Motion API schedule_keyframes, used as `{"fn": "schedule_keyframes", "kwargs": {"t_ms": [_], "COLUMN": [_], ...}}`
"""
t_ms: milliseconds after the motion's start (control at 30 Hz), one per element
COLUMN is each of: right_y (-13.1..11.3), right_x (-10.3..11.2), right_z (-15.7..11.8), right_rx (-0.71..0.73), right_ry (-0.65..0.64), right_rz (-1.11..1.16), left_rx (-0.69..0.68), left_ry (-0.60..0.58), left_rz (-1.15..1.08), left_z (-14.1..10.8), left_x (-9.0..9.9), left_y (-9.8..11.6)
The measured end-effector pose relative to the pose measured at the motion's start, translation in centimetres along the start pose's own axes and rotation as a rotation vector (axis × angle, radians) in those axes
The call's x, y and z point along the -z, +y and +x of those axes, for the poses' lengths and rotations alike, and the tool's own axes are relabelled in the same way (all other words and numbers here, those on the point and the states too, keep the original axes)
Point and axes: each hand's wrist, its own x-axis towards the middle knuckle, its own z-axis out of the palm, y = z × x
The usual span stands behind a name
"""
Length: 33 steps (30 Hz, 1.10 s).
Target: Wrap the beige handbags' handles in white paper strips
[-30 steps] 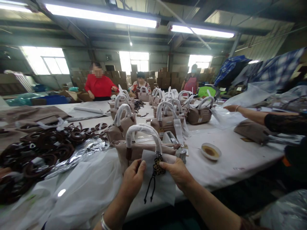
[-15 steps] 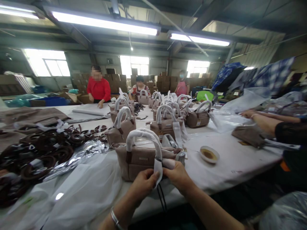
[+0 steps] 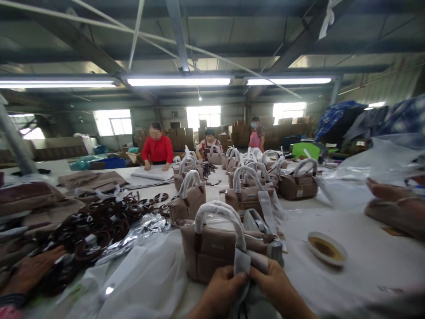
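Observation:
A taupe handbag (image 3: 212, 246) stands upright on the table right in front of me. Its arched handle (image 3: 217, 208) is wrapped in white material. A white wrapping strip (image 3: 242, 262) hangs at the handle's right base. My left hand (image 3: 227, 288) pinches this strip between thumb and fingers, closed. Just beside it, my right hand (image 3: 274, 281) is closed too, pinching the same strip near the bag's front. My fingers and the strip hide the lower right of the bag.
Several similar bags (image 3: 252, 195) stand behind. Brown straps (image 3: 106, 226) are heaped at left, where another person's hand (image 3: 36, 268) reaches in. A dish of brownish liquid (image 3: 327, 249) sits at right, near another person's hand (image 3: 388, 190). A person in red (image 3: 157, 148) stands across the table.
My view has swung left and up, so the scene sits lower and further right. Another person's hand has come into view over the straps. Both my hands keep pinching the strip.

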Motion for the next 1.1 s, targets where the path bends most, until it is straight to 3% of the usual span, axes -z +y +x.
{"fn": "schedule_keyframes", "kwargs": {"t_ms": [133,267,467,667,800,900,1000,1100], "right_y": [2.7,5.7,5.3,3.9,3.5,2.5,1.0,-0.2], "right_x": [1.9,2.2,-1.3,1.5,3.1,3.8,4.2,3.4], "right_z": [-2.2,-5.9,-9.6,-10.4,-10.6,-10.0,-8.2,-5.6], "right_rx": [-0.051,-0.202,-0.295,-0.528,-0.444,-0.25,-0.115,-0.136], "right_ry": [-0.151,-0.324,-0.156,-0.21,-0.209,-0.249,-0.172,-0.001], "right_rz": [0.285,0.3,0.662,0.708,0.307,0.054,0.106,0.199], "left_rx": [0.037,0.118,0.214,0.157,0.103,0.085,0.095,0.091], "left_ry": [0.08,0.105,0.084,0.099,0.147,0.17,0.139,0.139], "left_rz": [-0.156,-0.319,-0.448,-0.379,-0.375,-0.371,-0.33,-0.304], "left_z": [-0.3,-0.3,0.2,0.6,0.9,1.0,1.0,0.8], "left_x": [-0.4,-1.3,-2.3,-2.2,-2.4,-2.5,-2.6,-2.7], "left_y": [0.2,0.8,1.6,1.4,0.8,0.5,0.3,0.3]}}
